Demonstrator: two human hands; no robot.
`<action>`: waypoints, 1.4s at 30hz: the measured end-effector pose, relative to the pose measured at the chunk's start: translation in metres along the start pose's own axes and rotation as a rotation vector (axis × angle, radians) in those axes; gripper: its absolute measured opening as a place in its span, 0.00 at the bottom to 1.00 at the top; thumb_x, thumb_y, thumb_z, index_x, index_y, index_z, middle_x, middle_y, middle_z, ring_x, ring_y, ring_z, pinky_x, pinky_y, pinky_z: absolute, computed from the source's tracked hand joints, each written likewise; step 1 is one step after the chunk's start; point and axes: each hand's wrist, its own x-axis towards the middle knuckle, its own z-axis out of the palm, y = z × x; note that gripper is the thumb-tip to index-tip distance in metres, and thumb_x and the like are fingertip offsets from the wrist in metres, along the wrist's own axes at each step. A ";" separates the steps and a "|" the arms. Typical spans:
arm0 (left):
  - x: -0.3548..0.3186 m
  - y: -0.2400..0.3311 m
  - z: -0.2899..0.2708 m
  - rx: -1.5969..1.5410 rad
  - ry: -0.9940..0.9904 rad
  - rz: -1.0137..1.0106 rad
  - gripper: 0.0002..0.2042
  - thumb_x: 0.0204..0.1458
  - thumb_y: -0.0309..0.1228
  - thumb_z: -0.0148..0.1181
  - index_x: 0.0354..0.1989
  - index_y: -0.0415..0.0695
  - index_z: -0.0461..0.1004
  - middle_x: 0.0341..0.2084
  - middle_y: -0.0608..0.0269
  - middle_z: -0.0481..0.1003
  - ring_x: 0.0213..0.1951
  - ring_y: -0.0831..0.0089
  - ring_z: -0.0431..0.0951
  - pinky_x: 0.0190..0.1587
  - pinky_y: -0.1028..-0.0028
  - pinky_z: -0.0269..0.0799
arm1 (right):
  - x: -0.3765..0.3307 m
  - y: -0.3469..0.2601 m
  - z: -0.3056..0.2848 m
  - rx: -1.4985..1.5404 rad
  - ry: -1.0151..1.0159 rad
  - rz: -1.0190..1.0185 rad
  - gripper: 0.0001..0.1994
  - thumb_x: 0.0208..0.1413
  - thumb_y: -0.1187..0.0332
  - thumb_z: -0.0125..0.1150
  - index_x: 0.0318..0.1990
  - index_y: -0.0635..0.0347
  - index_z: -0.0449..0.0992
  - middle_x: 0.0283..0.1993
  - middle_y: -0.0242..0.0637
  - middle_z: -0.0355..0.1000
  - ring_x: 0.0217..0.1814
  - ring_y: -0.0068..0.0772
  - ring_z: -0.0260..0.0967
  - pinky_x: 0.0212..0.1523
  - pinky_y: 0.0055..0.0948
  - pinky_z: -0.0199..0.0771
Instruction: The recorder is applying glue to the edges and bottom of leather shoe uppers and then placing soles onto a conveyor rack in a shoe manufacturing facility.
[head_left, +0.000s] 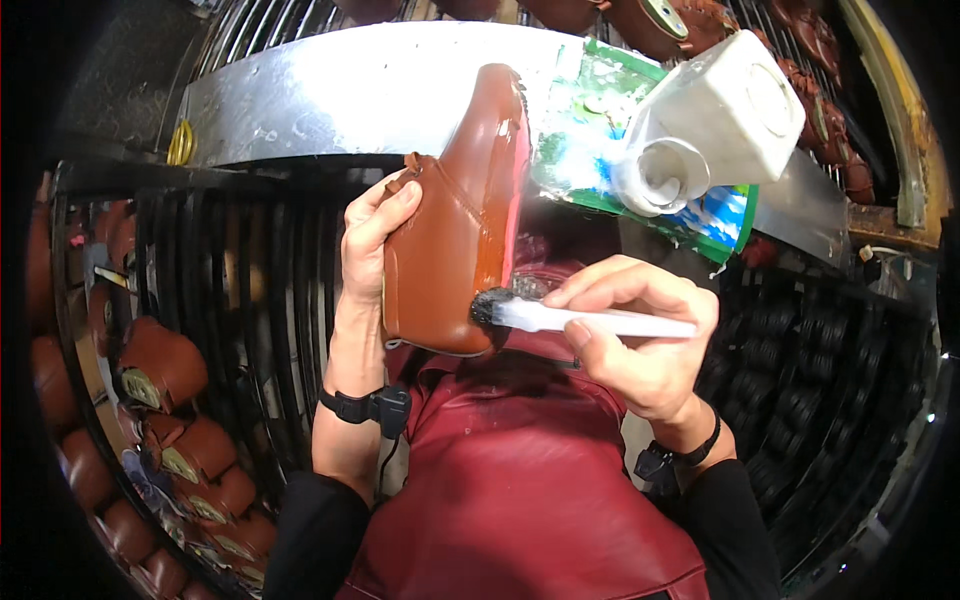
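My left hand (368,240) grips a brown leather shoe upper (455,220) from its left side and holds it upright in front of me. My right hand (640,330) pinches a small brush (580,320) with a white handle. The brush's dark bristles touch the lower right edge of the shoe upper. Both wrists wear black straps. A dark red leather apron (520,480) covers my lap below the hands.
A white plastic jug (715,120) lies tipped on a green and blue sheet on the metal work surface (330,90). Racks to the left hold several brown shoe uppers (160,370). Dark racks with black soles stand at the right (810,390). A yellow ring (180,145) hangs at the bench's left end.
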 end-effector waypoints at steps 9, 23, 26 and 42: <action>-0.010 0.007 0.022 -0.391 0.007 -0.207 0.17 0.71 0.39 0.50 0.54 0.38 0.77 0.43 0.51 0.83 0.42 0.63 0.86 0.47 0.65 0.85 | 0.026 -0.035 -0.011 -0.196 -0.259 -0.352 0.12 0.37 0.81 0.71 0.34 0.70 0.81 0.37 0.50 0.83 0.38 0.34 0.84 0.40 0.29 0.83; -0.024 -0.006 0.046 0.023 0.132 0.140 0.16 0.72 0.31 0.49 0.61 0.34 0.74 0.50 0.54 0.82 0.46 0.67 0.85 0.50 0.68 0.85 | 0.140 -0.004 -0.052 0.016 -0.143 -0.170 0.06 0.57 0.75 0.73 0.38 0.69 0.84 0.32 0.39 0.83 0.31 0.28 0.81 0.37 0.27 0.82; -0.021 0.015 0.051 -0.158 0.175 0.062 0.17 0.73 0.34 0.48 0.61 0.37 0.75 0.49 0.57 0.82 0.45 0.68 0.85 0.50 0.71 0.83 | 0.105 0.028 -0.015 0.220 0.037 -0.052 0.07 0.65 0.73 0.63 0.37 0.70 0.76 0.29 0.44 0.78 0.21 0.34 0.75 0.22 0.34 0.76; 0.293 0.294 -0.086 1.757 0.990 0.263 0.24 0.48 0.46 0.68 0.50 0.43 0.84 0.47 0.44 0.84 0.52 0.47 0.84 0.56 0.54 0.80 | 0.069 0.009 -0.010 0.514 0.569 0.154 0.11 0.68 0.67 0.63 0.37 0.63 0.70 0.27 0.48 0.77 0.22 0.42 0.77 0.22 0.37 0.82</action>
